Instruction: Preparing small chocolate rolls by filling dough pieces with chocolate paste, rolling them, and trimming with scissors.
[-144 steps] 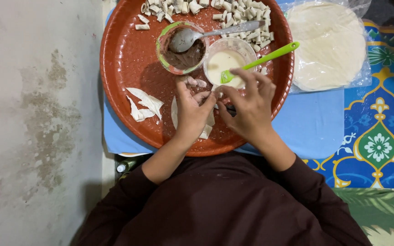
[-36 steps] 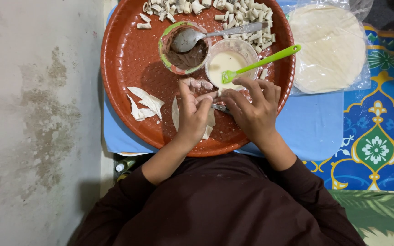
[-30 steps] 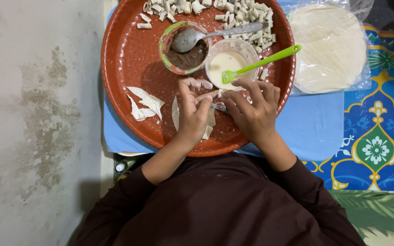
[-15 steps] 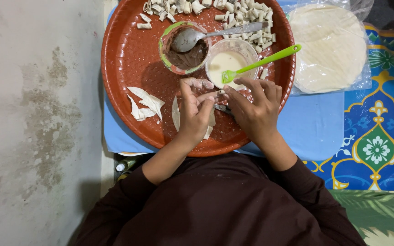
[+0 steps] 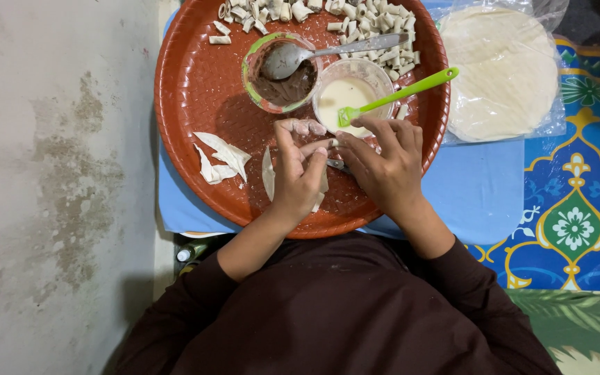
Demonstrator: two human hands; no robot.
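Dough strip (image 5: 268, 173), both hands' fingers (image 5: 314, 147) pinching

Both hands (image 5: 345, 167) on dough strip (image 5: 268, 173)

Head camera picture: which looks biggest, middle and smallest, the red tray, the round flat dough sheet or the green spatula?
1. Red tray, by far the largest.
2. Round flat dough sheet, clearly smaller than the tray.
3. Green spatula, the smallest, long but thin.
All three lie at about one level, so nearness hardly matters.
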